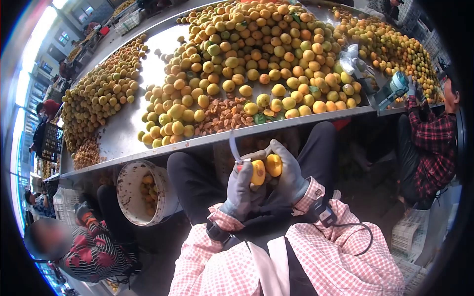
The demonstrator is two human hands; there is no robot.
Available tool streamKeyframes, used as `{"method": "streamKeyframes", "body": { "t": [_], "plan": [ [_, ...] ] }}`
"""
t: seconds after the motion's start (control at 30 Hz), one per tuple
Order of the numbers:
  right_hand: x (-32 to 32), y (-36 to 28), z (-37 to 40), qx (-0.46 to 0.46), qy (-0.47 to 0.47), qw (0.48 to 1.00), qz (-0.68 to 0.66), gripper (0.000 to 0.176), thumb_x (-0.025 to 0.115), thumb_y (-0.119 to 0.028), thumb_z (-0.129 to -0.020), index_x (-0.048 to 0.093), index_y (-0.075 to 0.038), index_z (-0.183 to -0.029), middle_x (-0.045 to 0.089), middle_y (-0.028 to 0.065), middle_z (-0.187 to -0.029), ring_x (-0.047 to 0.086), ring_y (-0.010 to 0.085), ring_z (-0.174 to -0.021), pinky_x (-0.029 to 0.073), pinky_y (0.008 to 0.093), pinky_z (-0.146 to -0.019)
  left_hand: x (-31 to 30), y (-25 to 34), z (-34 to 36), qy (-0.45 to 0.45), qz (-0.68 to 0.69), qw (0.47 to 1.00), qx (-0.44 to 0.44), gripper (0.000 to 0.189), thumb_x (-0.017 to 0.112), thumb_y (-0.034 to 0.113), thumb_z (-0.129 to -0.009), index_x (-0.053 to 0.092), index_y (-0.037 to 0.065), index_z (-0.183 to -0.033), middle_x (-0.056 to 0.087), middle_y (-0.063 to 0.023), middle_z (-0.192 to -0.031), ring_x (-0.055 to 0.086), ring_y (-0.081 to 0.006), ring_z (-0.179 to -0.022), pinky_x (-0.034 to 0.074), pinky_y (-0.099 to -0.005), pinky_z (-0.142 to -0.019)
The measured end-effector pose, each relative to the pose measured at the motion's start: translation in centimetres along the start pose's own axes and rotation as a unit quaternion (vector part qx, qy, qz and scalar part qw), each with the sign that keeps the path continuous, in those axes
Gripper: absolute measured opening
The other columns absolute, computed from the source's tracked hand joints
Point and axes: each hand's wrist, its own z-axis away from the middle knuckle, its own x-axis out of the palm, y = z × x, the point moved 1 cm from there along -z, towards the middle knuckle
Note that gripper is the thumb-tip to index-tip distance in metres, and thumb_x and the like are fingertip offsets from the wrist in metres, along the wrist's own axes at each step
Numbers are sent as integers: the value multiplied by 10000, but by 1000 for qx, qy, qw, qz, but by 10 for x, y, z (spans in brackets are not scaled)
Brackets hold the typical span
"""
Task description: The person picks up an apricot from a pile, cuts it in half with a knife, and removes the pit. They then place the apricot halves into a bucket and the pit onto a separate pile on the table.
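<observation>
Both my hands wear grey gloves and meet above my lap, just short of the metal table's edge. My left hand (240, 190) is closed round the handle of a small knife (234, 148), its curved blade pointing up, and holds one orange apricot half (257, 172). In my right hand (290, 175) is the other apricot half (273, 166), between thumb and fingers. The two halves are side by side, close together. Beyond them on the table lie a heap of brown pits (224, 114) and a large pile of whole apricots (256, 49).
A white bucket (129, 197) with apricot pieces stands left of my knees. The metal table (197, 144) has a raised rim. A bottle (393, 90) and a clear plastic bag (349, 59) are at right. One person (94, 246) sits at left, another (432, 143) at right.
</observation>
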Motion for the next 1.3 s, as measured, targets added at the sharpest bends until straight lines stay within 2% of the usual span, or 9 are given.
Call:
{"method": "streamKeyframes", "body": {
  "t": [0.07,0.1,0.23,0.33,0.4,0.43,0.53,0.77,1.3],
  "plan": [
    [-5,-12,1,64,-49,996,-30,370,413,-385,-997,543,-94,-809,536,3,-681,539,81,-603,431,234,-516,-13,2,-4,-73,149,981,-96,538,533,503,-925,521,54,-1221,554,-6,-705,480,-67,-509,406,-203,-468],
    [-11,-14,-3,81,-59,994,53,362,433,-380,-991,540,-90,-802,533,11,-661,537,91,-575,431,240,-492,1,6,1,35,83,993,-73,526,494,524,-936,521,84,-1222,422,28,-563,306,-47,-377,246,-195,-352],
    [-38,4,-16,-43,-31,953,300,289,502,-322,-981,582,-45,-1005,613,35,-884,592,104,-806,487,248,-723,-18,4,0,-33,87,995,-46,464,516,471,-945,534,107,-1232,432,27,-592,291,-34,-362,197,-183,-335],
    [-28,6,3,-116,-108,937,312,374,488,-300,-998,531,-21,-1244,576,23,-1160,513,88,-1083,406,256,-952,-19,-2,-3,-60,62,993,-76,508,522,471,-941,516,66,-1248,559,4,-708,492,-64,-513,407,-195,-470],
    [-4,6,17,83,-172,981,18,346,453,-275,-1014,531,-22,-1236,561,17,-1169,501,77,-1078,411,255,-934,-10,-14,-10,-3,-64,998,24,499,590,367,-930,498,15,-1272,628,-41,-976,608,-94,-814,493,-227,-733],
    [-8,10,20,8,-171,980,97,332,435,-266,-1020,523,-32,-1239,558,17,-1163,505,72,-1067,406,244,-935,-23,-18,-11,-42,-27,999,5,501,625,276,-915,476,-23,-1288,582,-77,-1212,571,-112,-1042,446,-269,-919],
    [-9,6,29,64,-196,977,54,350,428,-277,-1022,493,-32,-1264,552,14,-1153,508,68,-1054,394,237,-944,-24,-14,-5,-42,-92,995,15,410,603,153,-924,484,-16,-1279,536,-112,-1306,557,-142,-1095,428,-302,-974],
    [-15,34,35,-1,-193,981,-31,395,371,-294,-1037,423,-31,-1328,509,19,-1203,484,69,-1077,364,236,-973,-20,-16,-4,-6,-131,991,14,450,672,144,-875,520,-18,-1266,582,-101,-1251,571,-139,-1069,446,-287,-948],
    [5,10,54,-159,-201,936,240,443,446,-225,-1009,357,-8,-1385,481,70,-1264,463,121,-1150,339,265,-1017,-9,-5,12,1,-60,997,55,552,708,328,-839,551,-27,-1232,609,-48,-1108,579,-112,-952,455,-258,-878]
  ]
}}
